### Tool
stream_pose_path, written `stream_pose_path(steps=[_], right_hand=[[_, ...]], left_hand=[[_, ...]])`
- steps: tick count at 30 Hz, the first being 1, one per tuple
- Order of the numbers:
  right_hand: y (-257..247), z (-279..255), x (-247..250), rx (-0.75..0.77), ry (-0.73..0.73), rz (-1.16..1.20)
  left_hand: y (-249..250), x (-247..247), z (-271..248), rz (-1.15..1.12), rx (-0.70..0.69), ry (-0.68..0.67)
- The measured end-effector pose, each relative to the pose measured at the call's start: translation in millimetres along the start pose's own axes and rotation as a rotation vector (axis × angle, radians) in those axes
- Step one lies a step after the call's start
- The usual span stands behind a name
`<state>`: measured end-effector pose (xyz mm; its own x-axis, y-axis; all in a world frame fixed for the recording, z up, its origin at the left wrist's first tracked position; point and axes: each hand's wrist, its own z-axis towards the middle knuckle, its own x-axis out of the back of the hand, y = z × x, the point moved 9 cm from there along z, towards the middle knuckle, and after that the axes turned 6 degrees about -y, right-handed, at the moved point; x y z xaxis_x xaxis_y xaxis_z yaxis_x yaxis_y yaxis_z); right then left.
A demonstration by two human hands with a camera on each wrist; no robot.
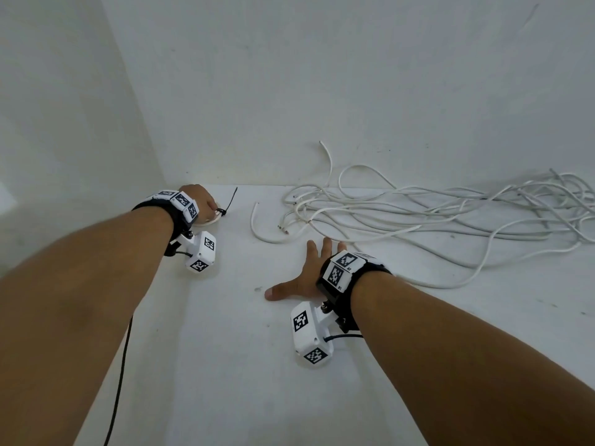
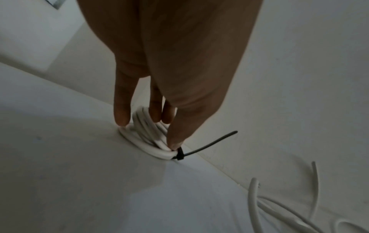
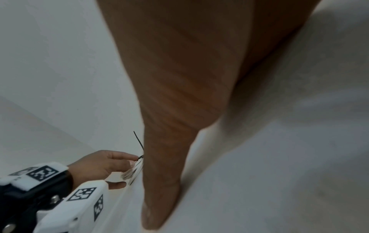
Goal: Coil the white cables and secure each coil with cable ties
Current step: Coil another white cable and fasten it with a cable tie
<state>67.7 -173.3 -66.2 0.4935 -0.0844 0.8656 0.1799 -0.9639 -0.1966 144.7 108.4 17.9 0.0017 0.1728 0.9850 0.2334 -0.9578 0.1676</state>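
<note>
One coil [image 2: 147, 141] tied [image 2: 179, 153]: left hand [image 2: 169, 78] rests straight fingers on it, right hand [image 1: 306, 275] flat and spread, empty; next I'd drag one loose cable [image 1: 418, 217] clear first.

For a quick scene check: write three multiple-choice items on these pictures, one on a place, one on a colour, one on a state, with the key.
1. Where does the small coil lie?
A. at the table's far left, by the wall
B. in the middle of the loose cables
C. under the right hand

2. What colour is the tie round the coil?
A. white
B. black
C. red

3. How is the right hand?
A. gripping a cable
B. pinching a tie
C. open, fingers spread, holding nothing

Key: 1 A, the head view shows the coil under the left hand where table meets wall; 2 B, the left wrist view shows a black strap with its tail sticking out; 3 C, its fingers are straight, short of the loose cables.
</note>
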Motion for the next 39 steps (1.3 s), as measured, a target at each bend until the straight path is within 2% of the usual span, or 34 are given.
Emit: stream_pose_path(steps=[2,5,10,13,17,19,22,26,28,30,32,34,36,39], right_hand=[[-0.4,-0.2,-0.9,0.002,-0.008,0.006],[-0.6,0.4,1.5,0.001,0.009,0.011],[-1.4,2.8,-0.1,-0.012,0.000,0.017],[-1.2,2.8,-0.8,-0.013,0.009,0.026],[0.0,-4.0,3.6,-0.005,0.023,0.022],[-0.2,-9.9,9.4,0.027,0.056,0.035],[1.0,-24.2,19.1,0.106,0.038,0.161],[13.1,-38.3,29.7,0.202,-0.006,0.310],[25.3,-45.6,35.8,0.277,0.039,0.441],[44.6,-55.3,51.2,0.370,0.209,0.614],[77.8,-70.7,72.6,0.379,0.515,0.789],[110.4,-85.2,87.0,0.363,0.777,0.900],[127.0,-91.2,95.0,0.421,0.855,0.954],[131.3,-95.7,104.1,0.565,0.820,0.939]], left_hand=[[8.2,3.3,-7.5,0.016,-0.042,0.001],[40.3,2.8,-22.8,-0.006,-0.188,0.023],[96.0,-33.7,-50.5,0.045,-0.364,-0.078],[101.9,-45.0,-55.8,0.115,-0.334,-0.148],[111.8,-37.4,-66.2,0.267,-0.321,-0.122],[119.1,-38.1,-75.1,0.255,-0.346,-0.126],[132.0,-32.8,-91.9,-0.018,-0.439,-0.137],[157.4,-0.8,-121.8,-0.465,-0.547,0.046],[168.4,6.0,-132.3,-0.698,-0.551,0.085],[177.8,3.0,-137.8,-0.957,-0.517,0.064],[192.8,-5.3,-143.7,-1.158,-0.473,0.015],[214.4,-13.0,-152.9,-1.248,-0.448,-0.033],[236.4,-18.9,-163.7,-1.284,-0.470,-0.058],[265.0,-25.0,-180.1,-1.297,-0.551,-0.105]])
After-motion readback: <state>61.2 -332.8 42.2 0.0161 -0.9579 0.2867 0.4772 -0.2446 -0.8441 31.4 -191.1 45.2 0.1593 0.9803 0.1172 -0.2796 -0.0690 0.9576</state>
